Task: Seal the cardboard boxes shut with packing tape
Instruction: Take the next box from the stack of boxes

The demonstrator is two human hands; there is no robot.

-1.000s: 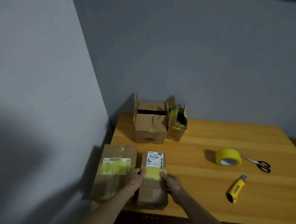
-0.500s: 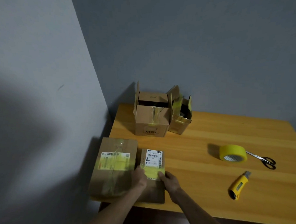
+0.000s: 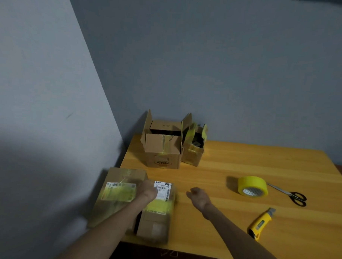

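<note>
A small cardboard box with a white label and a yellow tape strip lies at the table's near left. My left hand rests on its far left corner, fingers curled over the edge. Left of it lies a larger flat box, taped in yellow. My right hand hovers over bare wood right of the small box, loosely curled and holding nothing. Two boxes with raised flaps stand in the back corner: a bigger one and a smaller one. The yellow tape roll sits to the right.
Black-handled scissors lie just right of the tape roll. A yellow utility knife lies nearer on the right. The wooden table stands in a corner, with grey walls on the left and behind. Its near edge runs just below the small box.
My right hand has lifted off the small box and moved right over the table. My left hand stays on the box, shifted toward its far corner. The view has tilted slightly.
</note>
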